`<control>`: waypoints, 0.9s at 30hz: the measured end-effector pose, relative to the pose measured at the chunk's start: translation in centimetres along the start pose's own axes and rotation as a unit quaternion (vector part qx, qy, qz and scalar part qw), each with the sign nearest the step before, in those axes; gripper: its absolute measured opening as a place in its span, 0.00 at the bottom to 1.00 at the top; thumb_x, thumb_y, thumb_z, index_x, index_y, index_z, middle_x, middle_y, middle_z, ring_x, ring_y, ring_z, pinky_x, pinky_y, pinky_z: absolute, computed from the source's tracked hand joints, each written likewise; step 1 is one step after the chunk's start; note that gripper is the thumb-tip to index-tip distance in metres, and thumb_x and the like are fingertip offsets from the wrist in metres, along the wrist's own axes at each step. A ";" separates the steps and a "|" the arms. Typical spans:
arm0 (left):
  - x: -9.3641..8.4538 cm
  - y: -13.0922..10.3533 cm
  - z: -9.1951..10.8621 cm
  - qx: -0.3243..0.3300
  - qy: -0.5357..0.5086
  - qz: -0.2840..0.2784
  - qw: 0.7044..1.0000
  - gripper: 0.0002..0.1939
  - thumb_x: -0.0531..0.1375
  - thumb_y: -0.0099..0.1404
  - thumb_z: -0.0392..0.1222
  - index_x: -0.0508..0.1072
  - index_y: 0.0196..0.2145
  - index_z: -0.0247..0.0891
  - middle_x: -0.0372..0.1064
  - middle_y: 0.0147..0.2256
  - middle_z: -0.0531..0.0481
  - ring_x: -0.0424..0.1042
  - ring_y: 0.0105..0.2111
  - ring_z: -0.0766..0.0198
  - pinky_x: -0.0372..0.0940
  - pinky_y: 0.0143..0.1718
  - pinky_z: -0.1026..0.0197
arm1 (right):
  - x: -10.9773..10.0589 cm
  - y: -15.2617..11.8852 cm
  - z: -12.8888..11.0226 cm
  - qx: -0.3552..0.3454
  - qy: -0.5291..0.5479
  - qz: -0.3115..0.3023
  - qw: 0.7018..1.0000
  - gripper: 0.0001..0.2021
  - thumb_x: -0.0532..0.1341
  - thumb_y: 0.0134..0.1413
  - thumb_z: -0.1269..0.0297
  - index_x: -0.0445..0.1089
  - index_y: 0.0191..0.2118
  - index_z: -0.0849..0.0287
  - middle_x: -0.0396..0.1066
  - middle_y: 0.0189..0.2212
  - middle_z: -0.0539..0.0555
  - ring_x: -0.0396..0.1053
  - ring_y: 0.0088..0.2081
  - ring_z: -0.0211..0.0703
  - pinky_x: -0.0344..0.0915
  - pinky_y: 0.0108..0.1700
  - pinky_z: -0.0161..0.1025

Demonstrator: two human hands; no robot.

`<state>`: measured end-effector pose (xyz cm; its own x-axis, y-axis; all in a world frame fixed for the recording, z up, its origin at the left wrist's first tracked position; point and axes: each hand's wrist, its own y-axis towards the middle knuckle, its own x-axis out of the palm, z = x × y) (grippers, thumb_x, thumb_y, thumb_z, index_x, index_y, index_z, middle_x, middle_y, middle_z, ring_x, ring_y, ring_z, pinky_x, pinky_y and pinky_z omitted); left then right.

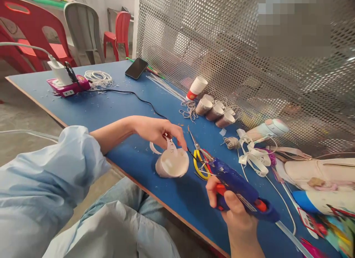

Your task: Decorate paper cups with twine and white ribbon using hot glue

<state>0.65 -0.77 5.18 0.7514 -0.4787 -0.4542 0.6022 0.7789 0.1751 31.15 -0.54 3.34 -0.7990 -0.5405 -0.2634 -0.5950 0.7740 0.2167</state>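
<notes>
My right hand [235,210] is wrapped around the handle of a blue hot glue gun [235,178], one finger at its red trigger. A clear glue stick [294,237] sticks out of its rear end. With bent fingers, my left hand [158,132] pinches a white printed ribbon [171,145] at the far rim of a paper cup [169,169]. The cup stands tilted near the table's front edge, its mouth facing me. Between cup and glue gun lie yellow-handled scissors [197,161], partly behind the gun's nozzle.
Several cord-wrapped cups [215,111] and a cup stack [198,87] stand by the perforated metal screen [172,32]. A looped ribbon [256,160], bottle [267,130] and pink bag [307,173] lie right. A black cable [130,92] runs from the pink power strip [77,86]; a phone [137,68] lies behind.
</notes>
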 end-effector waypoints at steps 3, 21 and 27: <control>0.1 0.4 0.5 0.019 0.017 -0.047 0.999 0.17 0.61 0.56 0.30 0.82 0.41 0.44 0.73 0.37 0.48 0.71 0.38 0.61 0.65 0.41 0.68 | -0.1 -0.1 0.5 -0.004 0.018 -0.009 1.000 0.17 0.58 0.58 0.46 0.72 0.34 0.55 0.66 0.19 0.48 0.62 0.18 0.38 0.56 0.21 0.38; 0.6 -1.4 2.7 -0.030 0.151 0.015 0.988 0.10 0.60 0.59 0.34 0.82 0.34 0.41 0.68 0.33 0.48 0.68 0.31 0.64 0.63 0.33 0.67 | 0.7 0.7 0.2 -0.002 -0.069 -0.037 0.997 0.17 0.60 0.56 0.47 0.71 0.31 0.56 0.66 0.18 0.48 0.64 0.21 0.40 0.62 0.28 0.40; 0.6 -0.2 2.3 0.010 0.138 0.027 0.990 0.07 0.61 0.61 0.36 0.80 0.35 0.37 0.73 0.37 0.46 0.72 0.36 0.63 0.64 0.39 0.67 | 1.0 0.2 -0.1 -0.012 -0.117 -0.047 0.992 0.13 0.61 0.56 0.50 0.71 0.32 0.55 0.72 0.25 0.50 0.66 0.22 0.39 0.65 0.26 0.37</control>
<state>1.57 -2.15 6.93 0.6828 -0.3052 -0.6638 0.5699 0.7911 0.2224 30.20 -1.00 3.25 -0.7000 -0.5160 -0.4937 -0.6695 0.7148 0.2021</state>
